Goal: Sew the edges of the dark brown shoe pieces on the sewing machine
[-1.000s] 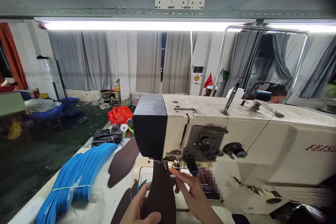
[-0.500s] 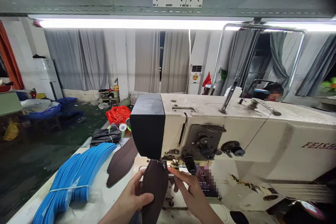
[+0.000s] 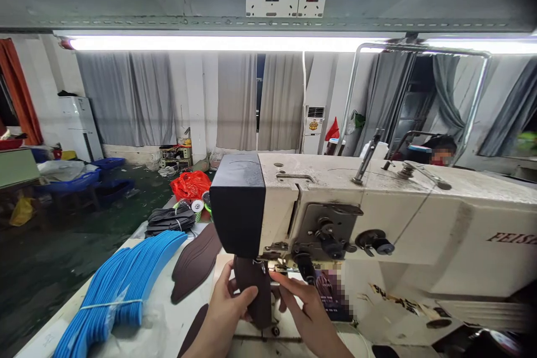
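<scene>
A dark brown, curved flat piece (image 3: 255, 296) with a smooth surface lies under the head of a sewing machine (image 3: 279, 212). My left hand (image 3: 232, 296) is closed on its left edge, thumb on top and fingers at the far side. My right hand (image 3: 300, 296) has its index fingertip at the piece's right edge, close beside the needle area, with the other fingers curled below. The needle area is partly hidden by the machine head. On the table to the left lie similar brown pieces (image 3: 197, 263), and another is partly covered by my left forearm.
Tied blue curved strips (image 3: 113, 285) cover the table's left side. Behind them are a black bundle (image 3: 170, 221), thread spools (image 3: 196, 207) and a red plastic bag (image 3: 191, 184). A person (image 3: 440, 148) is partly visible behind the machine.
The brown piece has shifted forward under the machine head and its near end now shows. My left hand has moved slightly right along with it. My right hand stays nearly in place.
</scene>
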A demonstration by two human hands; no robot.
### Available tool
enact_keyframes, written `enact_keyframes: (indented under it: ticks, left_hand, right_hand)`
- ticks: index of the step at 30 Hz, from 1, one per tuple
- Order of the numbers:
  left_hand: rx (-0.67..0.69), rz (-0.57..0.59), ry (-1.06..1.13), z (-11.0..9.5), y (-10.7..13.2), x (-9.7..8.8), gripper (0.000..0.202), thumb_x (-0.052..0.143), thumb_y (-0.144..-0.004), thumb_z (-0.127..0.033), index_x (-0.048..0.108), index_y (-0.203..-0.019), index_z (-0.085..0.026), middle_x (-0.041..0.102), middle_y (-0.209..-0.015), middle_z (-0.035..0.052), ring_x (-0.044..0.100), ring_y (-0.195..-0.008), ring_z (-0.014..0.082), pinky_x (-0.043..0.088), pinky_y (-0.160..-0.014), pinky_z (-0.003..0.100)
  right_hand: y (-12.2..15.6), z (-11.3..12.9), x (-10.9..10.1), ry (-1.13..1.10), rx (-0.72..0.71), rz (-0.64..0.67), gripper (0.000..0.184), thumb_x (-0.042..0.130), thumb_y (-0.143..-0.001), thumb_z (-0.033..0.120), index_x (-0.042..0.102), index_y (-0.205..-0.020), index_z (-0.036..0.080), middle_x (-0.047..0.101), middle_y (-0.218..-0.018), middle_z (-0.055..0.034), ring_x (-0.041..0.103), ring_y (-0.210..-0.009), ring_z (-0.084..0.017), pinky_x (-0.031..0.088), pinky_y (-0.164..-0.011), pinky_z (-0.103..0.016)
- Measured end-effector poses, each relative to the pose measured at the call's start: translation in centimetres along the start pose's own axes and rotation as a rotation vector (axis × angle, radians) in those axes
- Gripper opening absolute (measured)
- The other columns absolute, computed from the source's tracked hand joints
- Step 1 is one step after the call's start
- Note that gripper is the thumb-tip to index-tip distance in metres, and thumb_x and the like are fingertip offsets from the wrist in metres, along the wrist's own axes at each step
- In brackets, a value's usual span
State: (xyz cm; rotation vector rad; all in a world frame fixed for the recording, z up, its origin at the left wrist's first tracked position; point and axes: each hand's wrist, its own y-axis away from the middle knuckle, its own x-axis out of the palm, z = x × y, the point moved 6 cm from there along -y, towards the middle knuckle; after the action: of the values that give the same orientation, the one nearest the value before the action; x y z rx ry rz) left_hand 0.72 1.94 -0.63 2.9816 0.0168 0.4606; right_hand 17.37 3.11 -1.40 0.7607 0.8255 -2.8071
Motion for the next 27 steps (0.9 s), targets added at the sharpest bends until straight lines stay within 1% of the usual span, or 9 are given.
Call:
enact_keyframes:
  ticks: [4, 12, 14, 16, 18, 19, 21, 23, 27]
  left_hand:
    - [0.034, -0.039, 0.010, -0.4, -0.7, 0.6, 0.063, 0.074, -0.061, -0.033, 0.044, -0.115, -0.021, 0.065, -0.075, -0.0009, 0.052, -0.047, 0.0079, 0.034, -0.040, 0.017]
    - [0.044, -0.064, 0.011, -0.3, -3.6, 0.5, 0.035, 0.073, -0.061, -0.028, 0.050, -0.086, -0.019, 0.066, -0.076, 0.0000, 0.056, -0.055, 0.0085, 0.036, -0.046, 0.017]
    - [0.043, -0.055, 0.013, -0.3, -4.0, 0.5, 0.037, 0.075, -0.060, -0.031, 0.050, -0.084, -0.018, 0.065, -0.072, -0.0009, 0.057, -0.056, 0.0099, 0.037, -0.047, 0.018]
    - [0.042, -0.038, 0.016, -0.4, -3.9, 0.5, 0.039, 0.076, -0.059, -0.034, 0.051, -0.085, -0.019, 0.064, -0.072, -0.0019, 0.057, -0.058, 0.0100, 0.038, -0.048, 0.018]
    - [0.040, -0.023, 0.013, -0.4, -3.6, 0.5, 0.041, 0.075, -0.061, -0.036, 0.051, -0.091, -0.020, 0.064, -0.074, -0.0028, 0.055, -0.057, 0.0078, 0.037, -0.048, 0.017]
    - [0.037, -0.017, 0.008, -0.3, -3.4, 0.5, 0.043, 0.074, -0.062, -0.038, 0.051, -0.094, -0.021, 0.064, -0.075, -0.0029, 0.054, -0.055, 0.0066, 0.037, -0.048, 0.016]
    - [0.021, -0.005, 0.002, 0.0, -3.0, 0.3, 0.048, 0.074, -0.063, -0.044, 0.049, -0.097, -0.021, 0.064, -0.076, -0.0025, 0.053, -0.051, 0.0050, 0.036, -0.047, 0.015]
    - [0.000, -0.018, 0.012, 0.5, -2.7, -0.1, 0.057, 0.075, -0.060, -0.048, 0.046, -0.101, -0.022, 0.064, -0.077, -0.0023, 0.054, -0.049, 0.0055, 0.035, -0.045, 0.015]
    - [-0.032, -0.069, 0.017, 1.0, -2.1, -1.4, 0.079, 0.078, -0.055, -0.052, 0.038, -0.116, -0.023, 0.062, -0.071, -0.0031, 0.058, -0.049, 0.0083, 0.033, -0.043, 0.015]
  right_hand:
    - [0.0, -0.2, 0.1, 0.010, -0.002, 0.004, 0.037, 0.038, -0.097, 0.037, 0.064, -0.121, 0.026, 0.066, -0.059, -0.0010, 0.059, -0.058, -0.017, 0.046, -0.064, -0.029]
    - [0.4, -0.3, 0.3, -0.039, -0.018, -0.007, 0.036, 0.040, -0.096, 0.036, 0.063, -0.121, 0.027, 0.063, -0.059, -0.0006, 0.059, -0.059, -0.017, 0.047, -0.065, -0.030]
    - [0.9, -0.7, 0.5, -0.148, -0.006, -0.062, 0.035, 0.043, -0.095, 0.039, 0.063, -0.121, 0.027, 0.064, -0.063, -0.0015, 0.059, -0.060, -0.018, 0.048, -0.062, -0.029]
    - [1.4, -1.9, 0.0, -0.321, 0.076, -0.256, 0.035, 0.046, -0.093, 0.042, 0.064, -0.116, 0.025, 0.063, -0.063, -0.0016, 0.058, -0.058, -0.018, 0.048, -0.059, -0.029]
    - [1.8, -3.2, -0.6, -0.460, 0.185, -0.477, 0.034, 0.043, -0.093, 0.045, 0.063, -0.106, 0.021, 0.060, -0.059, -0.0005, 0.056, -0.050, -0.016, 0.047, -0.052, -0.028]
    - [1.7, -3.6, -0.7, -0.492, 0.224, -0.541, 0.035, 0.039, -0.094, 0.045, 0.062, -0.097, 0.020, 0.058, -0.057, 0.0001, 0.054, -0.046, -0.015, 0.046, -0.048, -0.027]
    - [0.8, -3.7, -0.8, -0.498, 0.246, -0.549, 0.039, 0.033, -0.096, 0.044, 0.059, -0.080, 0.019, 0.057, -0.054, -0.0005, 0.052, -0.042, -0.015, 0.044, -0.044, -0.026]
    - [-0.2, -3.1, -1.1, -0.475, 0.215, -0.514, 0.042, 0.032, -0.095, 0.043, 0.056, -0.069, 0.020, 0.059, -0.056, -0.0028, 0.056, -0.047, -0.016, 0.047, -0.047, -0.028]
    - [-0.8, -1.8, -1.6, -0.352, 0.123, -0.454, 0.043, 0.029, -0.094, 0.040, 0.061, -0.075, 0.019, 0.067, -0.074, -0.0091, 0.064, -0.074, -0.023, 0.051, -0.068, -0.033]
